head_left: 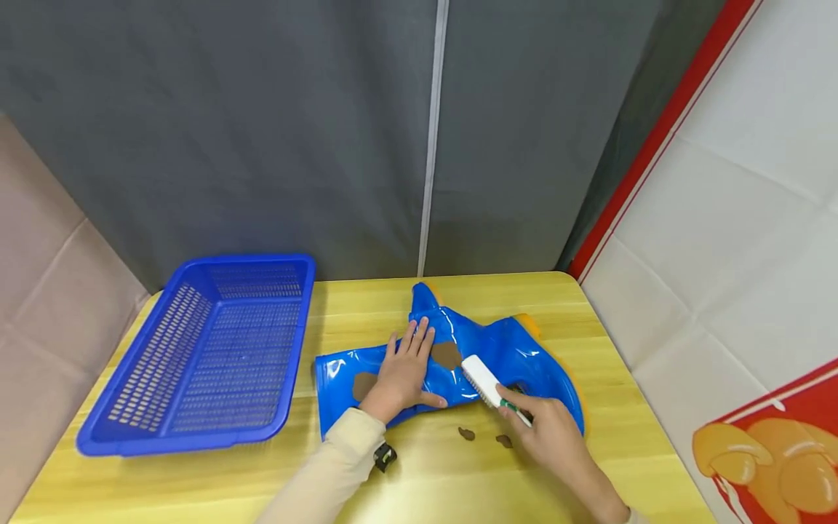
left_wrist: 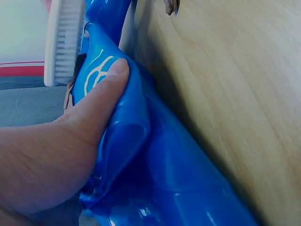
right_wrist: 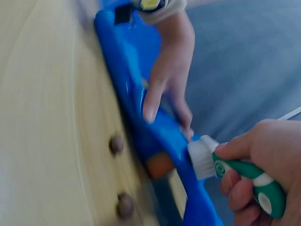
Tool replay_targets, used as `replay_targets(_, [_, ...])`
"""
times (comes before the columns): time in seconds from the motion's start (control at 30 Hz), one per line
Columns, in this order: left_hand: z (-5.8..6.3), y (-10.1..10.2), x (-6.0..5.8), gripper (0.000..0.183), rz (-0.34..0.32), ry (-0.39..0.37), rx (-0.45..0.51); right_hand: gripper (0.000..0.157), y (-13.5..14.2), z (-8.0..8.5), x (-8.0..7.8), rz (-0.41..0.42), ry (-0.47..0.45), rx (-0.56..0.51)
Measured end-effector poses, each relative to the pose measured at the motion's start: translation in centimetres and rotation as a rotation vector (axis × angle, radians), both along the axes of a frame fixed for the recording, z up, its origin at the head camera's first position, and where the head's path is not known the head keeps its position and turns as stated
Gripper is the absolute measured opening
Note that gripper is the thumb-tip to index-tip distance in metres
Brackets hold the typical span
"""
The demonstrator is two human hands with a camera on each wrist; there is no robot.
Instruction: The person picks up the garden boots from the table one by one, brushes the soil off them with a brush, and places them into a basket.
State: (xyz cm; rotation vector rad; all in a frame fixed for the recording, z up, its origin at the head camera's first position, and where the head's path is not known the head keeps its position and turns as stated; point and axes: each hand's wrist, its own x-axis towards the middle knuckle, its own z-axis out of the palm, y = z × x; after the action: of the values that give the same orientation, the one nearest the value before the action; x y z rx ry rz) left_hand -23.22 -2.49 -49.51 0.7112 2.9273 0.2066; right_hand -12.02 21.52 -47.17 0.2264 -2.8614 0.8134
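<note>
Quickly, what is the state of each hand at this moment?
Left hand: open, resting on the blue boot.
Right hand: closed, holding the white-and-green brush.

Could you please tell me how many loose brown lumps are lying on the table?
2. One brown lump lies on the table, on the near side of the blue boots; the other lump is to its right, beside the right hand. More may be hidden.

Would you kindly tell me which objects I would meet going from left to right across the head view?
Blue basket → brown patch near the open end of the blue boot → second brown patch → brush → orange-and-red wall print.
</note>
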Motion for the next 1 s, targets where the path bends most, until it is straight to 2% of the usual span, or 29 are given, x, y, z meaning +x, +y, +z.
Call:
replay_targets(0.07, [-0.2,0.3,0.1,0.133,-0.004,0.003,-0.016,0.035,0.0,-0.1,0.9,0.002,0.015,0.022])
replay_targets(0.2, [-0.1,0.7,0.0,0.133,-0.022,0.017,-0.014,0.036,0.1,0.2,2.6,-0.046,0.031,0.067])
replay_targets(0.43, [0.4,0.2,0.3,0.132,0.007,-0.018,0.007,0.037,-0.1,0.7,3.5,-0.022,-0.056,0.086])
replay_targets(0.57, [0.6,0.0,0.3,0.132,-0.003,-0.031,0.008,0.036,0.4,1.9,3.3,-0.049,-0.096,0.003])
replay_targets(0.67, [0.4,0.0,0.3,0.132,-0.002,-0.031,-0.014,0.035,1.0,2.4,2.5,-0.103,-0.052,-0.043])
replay_targets(0.73, [0.3,0.0,0.3,0.132,0.003,-0.023,-0.021,0.033,1.2,2.0,1.6,-0.113,-0.020,-0.045])
replay_targets(0.9, [0.3,0.1,0.4,0.132,0.002,-0.022,-0.013,0.034,0.4,0.2,0.9,-0.020,-0.060,-0.056])
replay_targets(1.0, [0.4,0.1,0.3,0.131,-0.004,-0.015,-0.002,0.036,-0.1,-0.3,1.1,0.006,-0.012,-0.017])
